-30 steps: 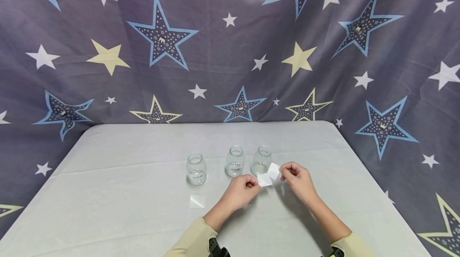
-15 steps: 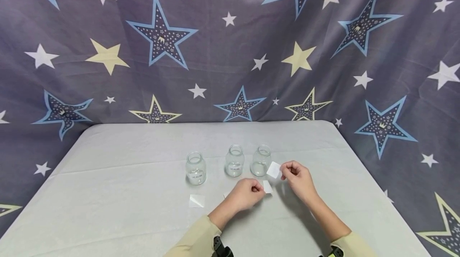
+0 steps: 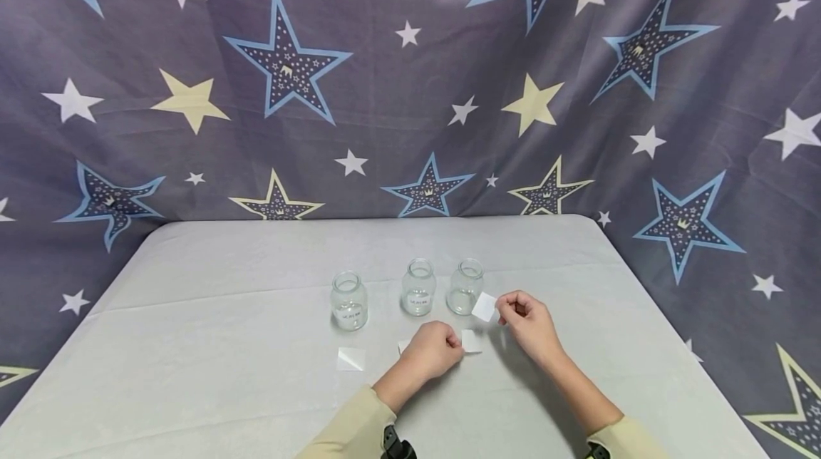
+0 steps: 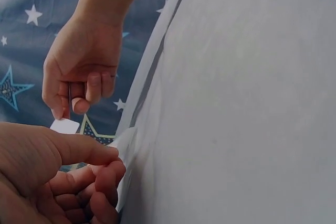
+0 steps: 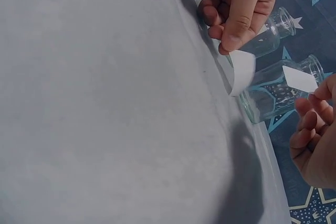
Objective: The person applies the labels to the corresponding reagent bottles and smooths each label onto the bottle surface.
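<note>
My left hand (image 3: 430, 348) pinches a piece of white paper (image 3: 471, 341) by its edge, low over the table. In the right wrist view this paper (image 5: 242, 72) looks bent. A small white square label (image 3: 484, 307) is pinched at one corner by the thumb and fingertips of my right hand (image 3: 531, 322). Just behind the label stands a glass jar (image 3: 463, 286), with no label visible on it. Two more glass jars, the middle one (image 3: 419, 286) and the left one (image 3: 349, 298), carry white labels with dark print, too small to read.
A thin, shiny square sheet (image 3: 351, 359) lies in front of the left jar. The corner of another white piece (image 3: 403, 346) shows behind my left wrist. Everything stands on a table with a pale cloth (image 3: 224, 359), against a star-patterned curtain (image 3: 359, 102).
My left hand has drawn its paper down and toward me, apart from the label. The right hand has shifted slightly left with the label, closer to the right jar. The jars have not moved.
</note>
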Tool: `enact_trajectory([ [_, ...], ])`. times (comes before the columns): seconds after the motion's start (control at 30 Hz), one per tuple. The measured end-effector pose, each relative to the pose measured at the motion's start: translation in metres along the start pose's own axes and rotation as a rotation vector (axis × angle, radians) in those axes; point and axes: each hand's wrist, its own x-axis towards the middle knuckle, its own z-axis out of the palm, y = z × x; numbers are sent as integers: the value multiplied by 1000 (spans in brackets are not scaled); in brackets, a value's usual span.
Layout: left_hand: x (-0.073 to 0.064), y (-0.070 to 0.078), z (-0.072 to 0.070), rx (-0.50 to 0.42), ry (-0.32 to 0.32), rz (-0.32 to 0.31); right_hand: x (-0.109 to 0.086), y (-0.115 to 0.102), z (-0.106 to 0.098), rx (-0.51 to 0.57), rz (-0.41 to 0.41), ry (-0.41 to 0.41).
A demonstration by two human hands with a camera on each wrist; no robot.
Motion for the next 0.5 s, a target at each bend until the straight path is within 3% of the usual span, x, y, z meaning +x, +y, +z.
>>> enact_trajectory([
  [0.2, -1, 0, -1, -26, -3, -50, 0, 0, 1, -6, 0, -6],
  [0.5, -2, 1, -4, -71, -27, -42, -2, 0, 2, -22, 8, -18],
])
